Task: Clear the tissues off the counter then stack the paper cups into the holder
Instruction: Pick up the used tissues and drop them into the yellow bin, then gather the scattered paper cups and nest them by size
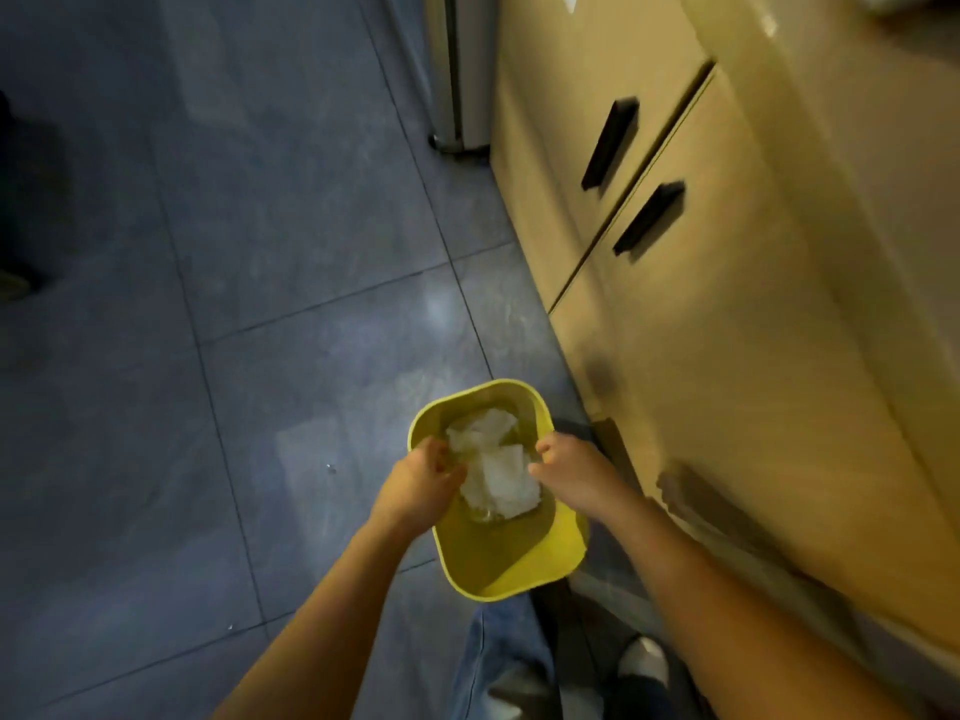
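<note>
A yellow waste bin point(511, 563) stands on the floor beside the cabinet. Crumpled white tissues point(496, 467) show inside its opening. My left hand point(421, 478) is over the bin's left rim with its fingers curled, the fingertips at the tissues' left edge. My right hand point(569, 472) is over the right rim, also curled, its fingertips at the tissues' right edge. Whether either hand still grips the tissues or they lie loose in the bin cannot be told. No paper cups, holder or countertop are in view.
Cream cabinet doors point(727, 304) with black handles point(610, 142) run along the right. The grey tiled floor point(260, 304) spreads to the left. My jeans leg point(498, 662) and a white shoe point(644, 662) are below the bin. A metal appliance point(460, 70) stands at the top.
</note>
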The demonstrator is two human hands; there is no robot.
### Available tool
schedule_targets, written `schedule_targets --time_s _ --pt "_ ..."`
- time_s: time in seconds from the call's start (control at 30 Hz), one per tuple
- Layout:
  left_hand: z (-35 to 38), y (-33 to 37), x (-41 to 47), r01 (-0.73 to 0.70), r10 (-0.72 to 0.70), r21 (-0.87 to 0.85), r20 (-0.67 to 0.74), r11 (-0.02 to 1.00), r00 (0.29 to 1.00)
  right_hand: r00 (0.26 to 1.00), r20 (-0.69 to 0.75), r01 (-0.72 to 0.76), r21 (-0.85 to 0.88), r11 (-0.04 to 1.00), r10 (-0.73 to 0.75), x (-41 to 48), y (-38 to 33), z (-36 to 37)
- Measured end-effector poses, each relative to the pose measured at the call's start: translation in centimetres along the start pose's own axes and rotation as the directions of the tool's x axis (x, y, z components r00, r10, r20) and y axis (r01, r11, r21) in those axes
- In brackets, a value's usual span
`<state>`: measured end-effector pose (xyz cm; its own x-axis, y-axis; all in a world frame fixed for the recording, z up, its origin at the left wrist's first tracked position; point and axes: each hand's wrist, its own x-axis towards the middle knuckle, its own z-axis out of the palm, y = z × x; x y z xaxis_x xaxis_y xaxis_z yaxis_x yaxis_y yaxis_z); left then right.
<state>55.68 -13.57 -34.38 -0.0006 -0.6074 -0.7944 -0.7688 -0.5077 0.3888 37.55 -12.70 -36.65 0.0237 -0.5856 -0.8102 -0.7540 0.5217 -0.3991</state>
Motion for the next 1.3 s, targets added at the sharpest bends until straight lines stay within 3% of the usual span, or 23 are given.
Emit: schedule_targets --time_s 0.13,0.27,0.43,0.6,0.73,0.97,1.13,1.3 --pt "-6.2 6.7 -4.0 -0.154 0.152 -0.012 -0.094 0.988 0.984 0.975 -0.162 0.159 0.028 0.987 -0.152 -4.5 -5.9 -7.1" --pt "-11.6 13.1 -9.9 -0.359 0.362 0.046 -0.182 0.932 0.914 0.896 -0.319 0.311 -0.041 0.950 -0.307 -11.3 -10.8 -14.5" --pt "-16.7 19.6 -18.5 -0.576 0.584 0.122 -0.286 0.808 0.759 0.695 -0.555 0.454 -0.153 0.878 -0.457 -21.7 -15.3 -21.7" --pt "-19.4 25.3 -26.9 -0.720 0.727 0.185 -0.363 0.669 0.583 0.503 -0.688 0.505 -0.257 0.824 -0.523 -31.8 -16.4 -26.7" --pt "-18.9 29.2 -33.0 -0.814 0.825 0.213 -0.325 0.540 0.462 0.365 -0.770 0.490 -0.318 0.811 -0.523 -39.3 -14.5 -29.2" --pt "-13.2 34.6 -41.9 -0.939 0.953 0.211 -0.192 0.273 0.234 0.222 -0.870 0.388 -0.335 0.859 -0.440 -50.5 -6.3 -31.1" --pt "-7.0 37.8 -47.0 -0.985 0.993 0.133 -0.069 0.107 0.099 0.197 -0.934 0.288 -0.237 0.928 -0.299 -56.3 1.2 -30.8" --pt "0.0 40.3 -50.6 -1.000 0.998 0.028 0.059 0.001 0.002 0.125 -0.983 0.184 -0.111 0.977 -0.135 -60.7 8.8 -29.2"
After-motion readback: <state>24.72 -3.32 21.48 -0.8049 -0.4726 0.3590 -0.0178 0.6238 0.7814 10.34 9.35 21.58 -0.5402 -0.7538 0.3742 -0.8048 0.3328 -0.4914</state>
